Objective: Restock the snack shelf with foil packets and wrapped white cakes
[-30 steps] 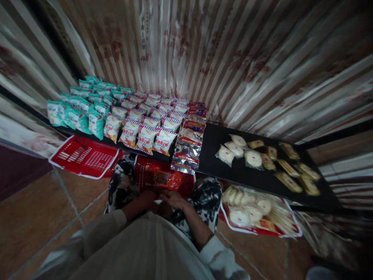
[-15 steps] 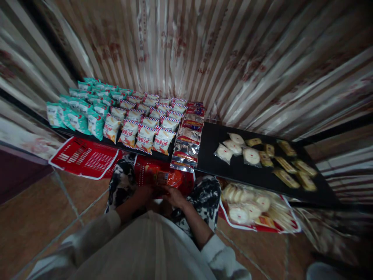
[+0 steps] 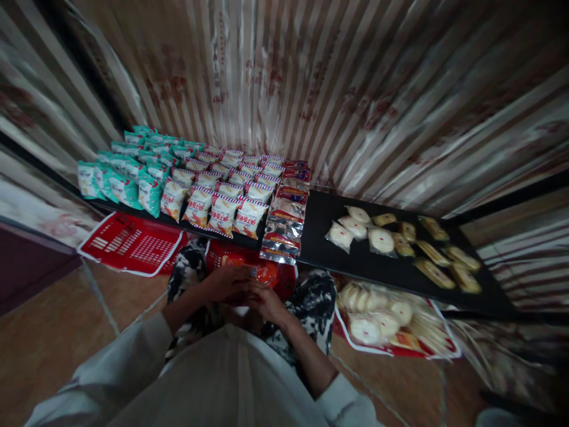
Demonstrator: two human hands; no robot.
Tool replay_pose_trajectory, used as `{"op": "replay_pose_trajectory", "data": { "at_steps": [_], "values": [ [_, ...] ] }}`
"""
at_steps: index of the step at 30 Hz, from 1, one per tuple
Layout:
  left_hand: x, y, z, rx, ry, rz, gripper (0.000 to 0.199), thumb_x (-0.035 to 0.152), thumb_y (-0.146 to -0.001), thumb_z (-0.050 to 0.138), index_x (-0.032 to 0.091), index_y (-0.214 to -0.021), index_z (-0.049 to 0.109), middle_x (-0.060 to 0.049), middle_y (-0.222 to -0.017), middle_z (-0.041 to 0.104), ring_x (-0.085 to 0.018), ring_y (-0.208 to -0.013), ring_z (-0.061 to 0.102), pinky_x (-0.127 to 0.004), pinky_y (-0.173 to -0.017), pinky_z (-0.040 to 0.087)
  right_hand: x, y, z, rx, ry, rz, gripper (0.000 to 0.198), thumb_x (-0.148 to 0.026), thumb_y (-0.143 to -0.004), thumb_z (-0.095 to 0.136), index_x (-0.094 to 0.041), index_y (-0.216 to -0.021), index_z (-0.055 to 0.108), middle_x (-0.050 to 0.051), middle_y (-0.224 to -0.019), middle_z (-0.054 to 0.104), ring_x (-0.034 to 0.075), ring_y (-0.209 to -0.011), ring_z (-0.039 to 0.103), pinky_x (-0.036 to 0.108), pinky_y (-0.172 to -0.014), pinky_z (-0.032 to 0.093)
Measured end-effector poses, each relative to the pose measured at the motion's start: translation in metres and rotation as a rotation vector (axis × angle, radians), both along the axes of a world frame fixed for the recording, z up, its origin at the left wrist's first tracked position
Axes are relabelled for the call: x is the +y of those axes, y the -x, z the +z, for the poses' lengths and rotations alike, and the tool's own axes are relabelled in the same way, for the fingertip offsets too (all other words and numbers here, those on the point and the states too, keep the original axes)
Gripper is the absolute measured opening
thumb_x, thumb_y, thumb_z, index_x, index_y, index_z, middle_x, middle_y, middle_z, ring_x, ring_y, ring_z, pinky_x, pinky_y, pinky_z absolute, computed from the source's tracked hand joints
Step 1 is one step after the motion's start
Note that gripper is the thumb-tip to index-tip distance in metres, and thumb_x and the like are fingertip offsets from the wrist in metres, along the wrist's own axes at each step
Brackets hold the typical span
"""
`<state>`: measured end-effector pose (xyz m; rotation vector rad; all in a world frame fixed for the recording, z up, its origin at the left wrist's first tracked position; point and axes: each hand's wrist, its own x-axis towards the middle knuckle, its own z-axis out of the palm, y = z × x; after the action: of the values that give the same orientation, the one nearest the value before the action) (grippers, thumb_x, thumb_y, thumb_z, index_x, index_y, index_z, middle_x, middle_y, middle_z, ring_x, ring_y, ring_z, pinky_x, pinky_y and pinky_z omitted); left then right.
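Observation:
My left hand [image 3: 226,282] and my right hand [image 3: 268,303] meet between my knees, at the near edge of a red basket [image 3: 214,252] under the shelf. The fingers of both are bent together and overlap. Whatever lies between them is hidden by the hands and the dim light. Just beyond the fingertips, shiny orange-red packets [image 3: 267,274] rest in that basket. Above it, silver and red foil packets [image 3: 283,228] stand in a column on the black shelf [image 3: 320,237], the front one jutting over the edge.
Left on the shelf are rows of teal snack bags [image 3: 122,188] and white striped snack bags [image 3: 222,212]. Wrapped round white cakes [image 3: 381,239] and yellow packets [image 3: 433,273] lie right. A red basket [image 3: 133,240] and another holding wrapped rounds [image 3: 367,326] sit below. A striped curtain [image 3: 267,77] hangs behind.
My left hand has risen slightly and now covers part of the orange-red packets. My right hand has barely moved. The view has shifted a little; the goods on the shelf look unchanged.

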<state>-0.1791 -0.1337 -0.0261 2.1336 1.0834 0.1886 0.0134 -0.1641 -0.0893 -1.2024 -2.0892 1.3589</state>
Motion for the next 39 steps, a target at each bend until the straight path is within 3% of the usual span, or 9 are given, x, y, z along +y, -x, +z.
{"op": "replay_pose_trajectory", "data": {
  "at_steps": [4,7,13,18,23,26,29,34,39],
  "values": [
    [0.015,-0.002,0.031,-0.077,-0.115,0.034,0.028,0.034,-0.09,0.045,0.017,-0.081,0.066,-0.004,-0.08,0.064,-0.014,-0.078,0.057,-0.022,-0.074,0.041,0.0,-0.002,0.021,0.108,0.152,-0.128,0.022,-0.029,-0.083,0.05,-0.02,-0.09,0.068,0.001,-0.084,0.069,0.018,-0.079,0.062,0.029,-0.072,0.048],
    [0.026,-0.005,0.048,-0.157,-0.172,0.085,0.033,0.038,-0.09,0.043,0.017,-0.08,0.066,-0.003,-0.081,0.063,-0.014,-0.079,0.057,-0.022,-0.074,0.041,-0.001,-0.006,0.044,0.13,0.096,-0.181,0.024,-0.035,-0.084,0.049,-0.019,-0.081,0.067,-0.002,-0.07,0.062,0.014,-0.065,0.055,0.024,-0.062,0.044],
    [0.04,-0.01,0.074,-0.4,-0.148,0.429,0.033,0.041,-0.087,0.044,0.017,-0.098,0.063,-0.005,-0.094,0.066,-0.016,-0.085,0.061,-0.025,-0.077,0.047,-0.001,-0.021,0.086,0.249,-0.018,-0.288,0.031,-0.044,-0.086,0.05,-0.019,-0.077,0.066,-0.001,-0.07,0.062,0.014,-0.065,0.053,0.024,-0.062,0.044],
    [0.041,-0.021,0.072,-0.619,0.031,0.642,0.045,0.048,-0.084,0.044,0.015,-0.114,0.055,-0.007,-0.096,0.066,-0.018,-0.087,0.062,-0.029,-0.076,0.051,0.008,-0.038,0.106,0.395,0.002,-0.497,0.032,-0.051,-0.079,0.057,-0.02,-0.076,0.065,0.0,-0.067,0.062,0.016,-0.067,0.056,0.026,-0.064,0.047],
    [0.038,-0.048,0.059,-0.692,0.264,0.546,0.049,0.044,-0.083,0.049,0.017,-0.124,0.047,-0.007,-0.1,0.062,-0.016,-0.085,0.062,-0.026,-0.069,0.052,0.03,-0.054,0.124,0.564,0.066,-0.677,0.04,-0.054,-0.072,0.064,-0.021,-0.096,0.063,0.001,-0.075,0.067,0.017,-0.067,0.06,0.029,-0.066,0.05],
    [0.038,-0.066,0.058,-0.675,0.279,0.456,0.051,0.032,-0.083,0.054,0.018,-0.13,0.04,-0.006,-0.101,0.061,-0.013,-0.083,0.061,-0.024,-0.072,0.051,0.047,-0.063,0.13,0.605,0.058,-0.81,0.046,-0.055,-0.066,0.069,-0.02,-0.094,0.061,0.002,-0.071,0.068,0.017,-0.063,0.06,0.027,-0.059,0.049],
    [0.044,-0.08,0.062,-0.639,0.252,0.455,0.054,0.025,-0.082,0.055,0.017,-0.132,0.037,-0.009,-0.107,0.06,-0.013,-0.084,0.062,-0.025,-0.075,0.051,0.066,-0.071,0.133,0.61,0.058,-0.86,0.045,-0.054,-0.062,0.072,-0.02,-0.088,0.059,0.0,-0.066,0.066,0.014,-0.053,0.057,0.024,-0.051,0.045],
    [0.068,-0.096,0.072,-0.622,0.13,0.47,0.049,0.017,-0.081,0.052,0.018,-0.129,0.043,-0.011,-0.124,0.055,-0.016,-0.097,0.061,-0.026,-0.08,0.053,0.104,-0.08,0.137,0.598,0.055,-0.868,0.052,-0.055,-0.059,0.072,-0.019,-0.093,0.058,0.001,-0.065,0.068,0.015,-0.051,0.059,0.026,-0.05,0.046],
    [0.105,-0.11,0.08,-0.511,-0.071,0.492,0.041,0.013,-0.08,0.049,0.016,-0.12,0.055,-0.011,-0.125,0.054,-0.019,-0.108,0.056,-0.028,-0.085,0.053,0.153,-0.088,0.139,0.457,-0.087,-0.855,0.046,-0.051,-0.068,0.062,-0.018,-0.099,0.058,0.003,-0.073,0.07,0.018,-0.061,0.063,0.028,-0.056,0.048]
  ]
}}
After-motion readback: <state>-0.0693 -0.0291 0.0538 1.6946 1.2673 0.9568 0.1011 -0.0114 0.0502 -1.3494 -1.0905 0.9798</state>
